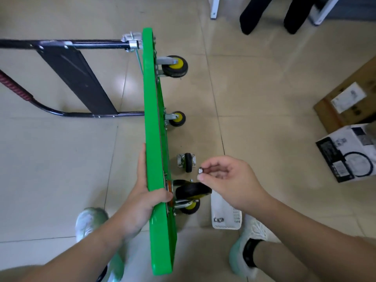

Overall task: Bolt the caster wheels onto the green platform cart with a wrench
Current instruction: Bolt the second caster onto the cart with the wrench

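Observation:
The green platform cart [154,123] stands on its long edge on the floor, underside facing right. My left hand [140,192] grips its upper edge, thumb over the right side. Three caster wheels show on the underside: a far one [175,66], a middle one [177,118] and a near one [191,197]. A loose caster [187,162] lies on the floor beside the cart. My right hand [225,178] hovers above the near caster and pinches a small metal nut [201,171] between thumb and forefinger. No wrench is in view.
The cart's black folded handle [71,76] lies to the left. A white perforated basket [225,216] with a few metal parts sits by my right foot. Cardboard and white boxes [345,151] stand at right. Another person's legs [270,15] are at the top.

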Demonstrator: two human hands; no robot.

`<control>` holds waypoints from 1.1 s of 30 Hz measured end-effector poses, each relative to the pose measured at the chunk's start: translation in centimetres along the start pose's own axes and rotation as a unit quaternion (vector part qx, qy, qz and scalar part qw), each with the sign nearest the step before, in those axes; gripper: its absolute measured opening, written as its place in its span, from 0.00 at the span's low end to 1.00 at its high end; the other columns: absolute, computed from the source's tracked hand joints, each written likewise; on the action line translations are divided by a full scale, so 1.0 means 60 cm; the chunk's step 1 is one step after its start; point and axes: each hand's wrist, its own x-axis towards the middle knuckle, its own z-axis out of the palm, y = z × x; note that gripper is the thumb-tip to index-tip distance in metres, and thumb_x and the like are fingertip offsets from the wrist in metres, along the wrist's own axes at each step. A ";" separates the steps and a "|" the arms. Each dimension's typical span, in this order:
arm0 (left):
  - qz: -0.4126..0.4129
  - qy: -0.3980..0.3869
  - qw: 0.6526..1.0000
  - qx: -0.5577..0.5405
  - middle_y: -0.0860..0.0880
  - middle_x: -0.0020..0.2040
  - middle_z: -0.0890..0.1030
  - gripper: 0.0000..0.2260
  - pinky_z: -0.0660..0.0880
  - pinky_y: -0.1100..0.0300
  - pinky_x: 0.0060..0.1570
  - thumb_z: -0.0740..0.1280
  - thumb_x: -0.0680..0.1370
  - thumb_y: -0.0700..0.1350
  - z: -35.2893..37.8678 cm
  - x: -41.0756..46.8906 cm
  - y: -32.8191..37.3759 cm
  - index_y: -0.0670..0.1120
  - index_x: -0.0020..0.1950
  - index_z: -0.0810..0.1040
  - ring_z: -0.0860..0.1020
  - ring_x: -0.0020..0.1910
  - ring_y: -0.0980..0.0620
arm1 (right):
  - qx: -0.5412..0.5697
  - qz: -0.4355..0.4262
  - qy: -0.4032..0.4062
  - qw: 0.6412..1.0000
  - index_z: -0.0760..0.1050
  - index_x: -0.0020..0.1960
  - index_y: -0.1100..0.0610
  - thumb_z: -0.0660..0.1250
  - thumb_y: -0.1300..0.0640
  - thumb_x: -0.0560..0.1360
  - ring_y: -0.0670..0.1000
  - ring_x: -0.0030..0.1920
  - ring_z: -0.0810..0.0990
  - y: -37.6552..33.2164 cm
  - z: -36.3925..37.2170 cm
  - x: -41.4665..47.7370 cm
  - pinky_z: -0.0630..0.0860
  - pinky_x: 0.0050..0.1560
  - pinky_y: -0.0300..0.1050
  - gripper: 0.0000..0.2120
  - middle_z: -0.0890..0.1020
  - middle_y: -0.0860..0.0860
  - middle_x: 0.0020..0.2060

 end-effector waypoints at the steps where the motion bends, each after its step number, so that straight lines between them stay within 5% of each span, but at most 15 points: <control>1: -0.001 -0.003 1.000 0.001 0.58 0.71 0.76 0.55 0.81 0.48 0.54 0.71 0.63 0.38 0.000 0.001 0.001 0.79 0.75 0.48 0.80 0.61 0.44 | -0.004 -0.003 -0.019 1.000 0.83 0.45 0.51 0.78 0.62 0.70 0.45 0.42 0.85 -0.009 0.016 0.002 0.80 0.46 0.36 0.09 0.86 0.46 0.40; 6: -0.001 0.001 1.000 -0.010 0.66 0.58 0.82 0.54 0.80 0.56 0.48 0.68 0.64 0.34 0.001 0.008 -0.003 0.74 0.78 0.48 0.82 0.51 0.55 | -0.058 -0.021 -0.066 0.996 0.82 0.46 0.49 0.78 0.59 0.70 0.46 0.42 0.84 -0.007 0.067 0.040 0.82 0.49 0.42 0.09 0.85 0.47 0.40; 10: -0.013 0.001 0.999 -0.031 0.63 0.58 0.83 0.55 0.76 0.46 0.46 0.66 0.64 0.32 0.002 0.011 -0.003 0.73 0.78 0.47 0.79 0.50 0.44 | -0.082 -0.037 -0.089 0.992 0.81 0.45 0.48 0.78 0.59 0.69 0.47 0.42 0.85 0.004 0.081 0.063 0.83 0.51 0.49 0.10 0.85 0.47 0.39; 18: -0.031 0.000 0.999 -0.042 0.60 0.59 0.83 0.56 0.75 0.46 0.40 0.67 0.65 0.31 -0.003 0.012 -0.009 0.79 0.76 0.47 0.78 0.43 0.40 | -0.084 -0.025 -0.121 0.989 0.82 0.45 0.48 0.78 0.58 0.69 0.45 0.44 0.85 0.017 0.084 0.081 0.82 0.52 0.47 0.09 0.86 0.46 0.40; 24: -0.019 -0.008 0.999 -0.028 0.64 0.57 0.83 0.56 0.77 0.43 0.46 0.67 0.65 0.32 -0.003 0.013 -0.010 0.77 0.77 0.45 0.79 0.50 0.44 | -0.078 -0.029 -0.123 0.989 0.82 0.44 0.46 0.79 0.56 0.68 0.42 0.42 0.84 0.025 0.086 0.088 0.77 0.44 0.38 0.09 0.86 0.44 0.40; 27: -0.013 -0.012 1.000 -0.023 0.67 0.55 0.82 0.56 0.78 0.47 0.49 0.67 0.65 0.32 -0.005 0.013 -0.012 0.75 0.78 0.45 0.80 0.50 0.52 | -0.078 -0.016 -0.123 0.989 0.82 0.45 0.46 0.80 0.53 0.68 0.44 0.42 0.84 0.026 0.085 0.088 0.80 0.49 0.43 0.09 0.86 0.45 0.39; 33: -0.007 -0.015 1.000 -0.020 0.68 0.60 0.81 0.56 0.76 0.36 0.59 0.67 0.66 0.32 -0.006 0.011 -0.010 0.74 0.78 0.44 0.80 0.53 0.53 | -0.121 -0.044 -0.132 0.983 0.83 0.48 0.48 0.76 0.50 0.73 0.40 0.47 0.83 0.028 0.085 0.087 0.79 0.55 0.46 0.06 0.85 0.42 0.42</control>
